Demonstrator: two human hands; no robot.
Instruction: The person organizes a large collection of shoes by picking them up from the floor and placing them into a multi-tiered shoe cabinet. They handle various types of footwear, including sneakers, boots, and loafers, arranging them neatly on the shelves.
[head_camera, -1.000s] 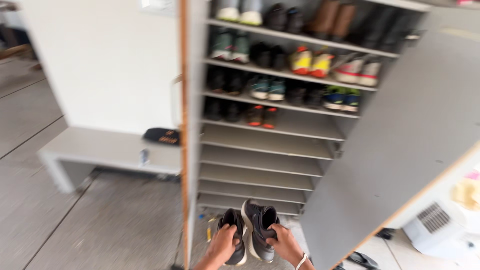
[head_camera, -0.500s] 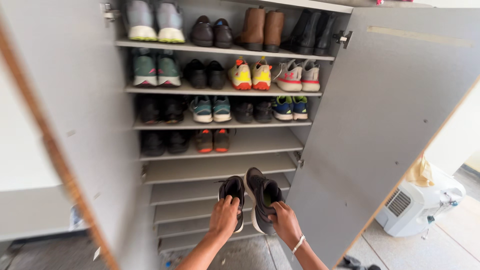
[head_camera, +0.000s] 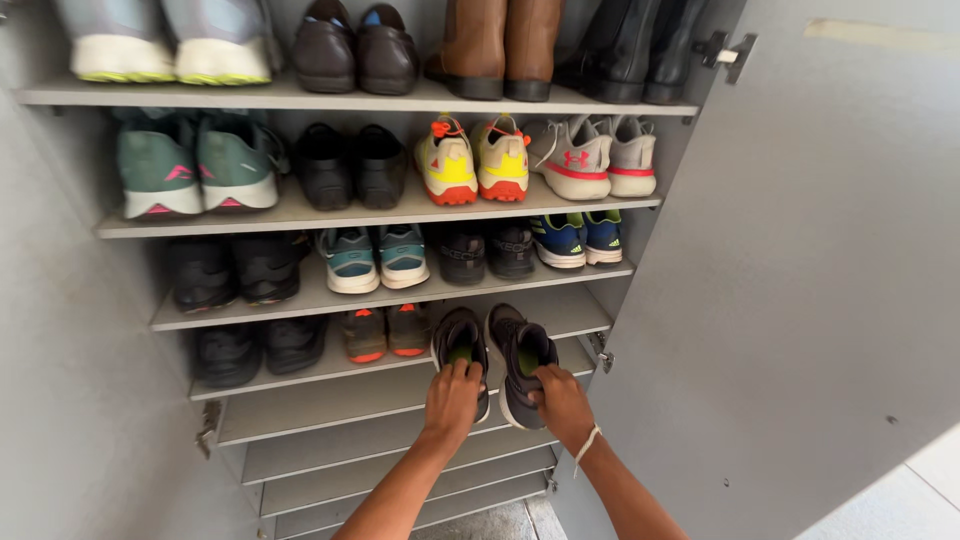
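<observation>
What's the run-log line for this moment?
left hand: grips left dark shoe | right hand: grips right dark shoe | shoes: at fourth shelf, beside orange-soled pair

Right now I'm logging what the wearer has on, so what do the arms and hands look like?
Both forearms are bare, with no sleeves or gloves in view. The right hand has a thin white band at its wrist. The left hand wears nothing visible.

A tall grey cupboard (head_camera: 60, 400) is standing open, its grey door (head_camera: 800, 300) swinging out on the right. Slanted shelves (head_camera: 330, 395) are running across inside. Soft daylight is falling on them. Grey floor (head_camera: 500, 520) is showing below.
</observation>
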